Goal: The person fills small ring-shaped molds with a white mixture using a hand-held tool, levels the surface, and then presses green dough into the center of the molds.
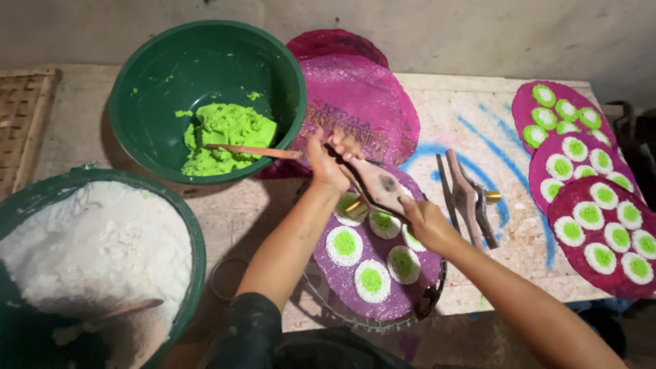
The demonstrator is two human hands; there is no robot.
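My left hand [326, 162] grips the far end of a wooden press mould [378, 184] held over a purple round tray [403, 301]. My right hand [424, 220] grips the near end of the same mould. Below it on the tray lie several round white cakes with green centres [344, 244]. A wooden spatula [253, 150] reaches from beside my left hand into the green dough [224, 135] in a dark green basin [205, 61].
A second wooden mould [469, 198] lies on the table to the right. Three purple trays of finished cakes [593, 212] overlap at the right edge. Stacked purple trays [362, 96] lie behind. A basin of white flour [96, 253] sits at the left, a woven mat [20, 116] beyond it.
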